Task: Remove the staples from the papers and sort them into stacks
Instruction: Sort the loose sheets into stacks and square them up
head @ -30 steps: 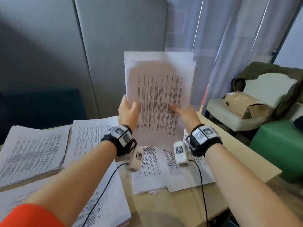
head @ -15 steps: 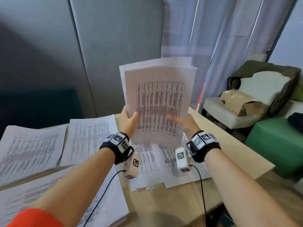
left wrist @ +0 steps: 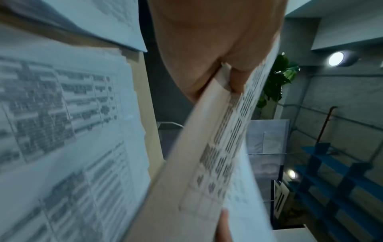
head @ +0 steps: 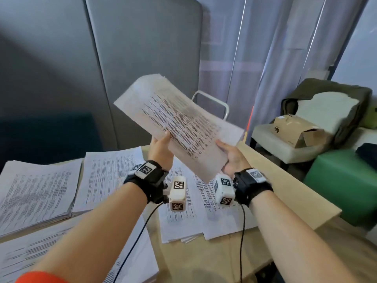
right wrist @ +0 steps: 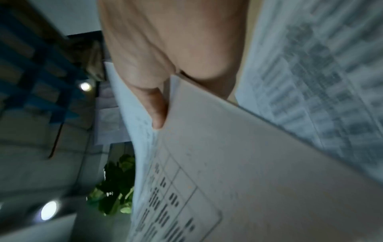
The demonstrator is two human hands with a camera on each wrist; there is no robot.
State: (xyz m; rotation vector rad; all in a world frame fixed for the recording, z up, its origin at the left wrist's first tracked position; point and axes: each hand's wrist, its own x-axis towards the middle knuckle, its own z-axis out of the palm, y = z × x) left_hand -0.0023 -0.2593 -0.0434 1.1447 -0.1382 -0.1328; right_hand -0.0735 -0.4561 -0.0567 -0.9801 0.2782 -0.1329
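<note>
**Sorting under way, one bundle in hand**

Several sorted stacks (head: 38, 193) already lie on the tabletop (head: 281, 180), left and centre. Above them, the left hand (head: 161, 149) and right hand (head: 232, 158) each pinch the near edge of a tilted paper bundle (head: 179, 123). Whether staples remain cannot be told.

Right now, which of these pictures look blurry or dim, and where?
Head view: well lit, though the held sheaf of papers is slightly smeared. Left wrist view: dim and bluish, the print on the sheaf blurred. Right wrist view: dimmest, everything streaked, two lamps glaring.
</note>
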